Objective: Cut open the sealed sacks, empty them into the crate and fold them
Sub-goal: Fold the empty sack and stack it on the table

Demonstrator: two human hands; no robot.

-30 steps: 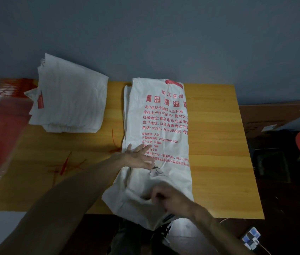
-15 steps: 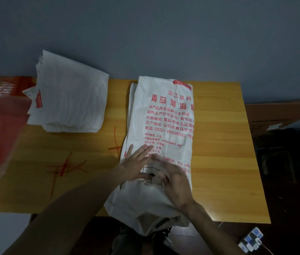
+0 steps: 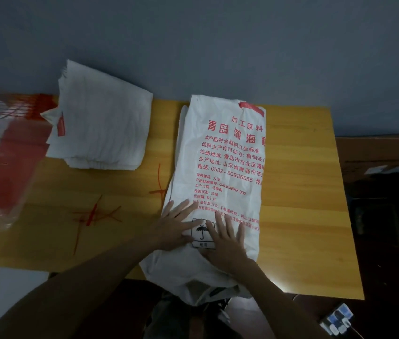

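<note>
An empty white sack with red printed text lies flat and lengthwise on the wooden table; its near end hangs over the front edge. My left hand presses flat on the sack's lower left part, fingers spread. Beside it, my right hand lies flat on the sack too, fingers straight and pointing away from me. A stack of folded white sacks sits at the table's back left.
Several red cut ties lie scattered on the table left of the sack. A clear plastic bag with red contents sits at the far left. A power strip lies on the floor at lower right.
My right hand let go of the sack's near end and moved up to lie flat beside my left hand. The sack lies smoother on the table.
</note>
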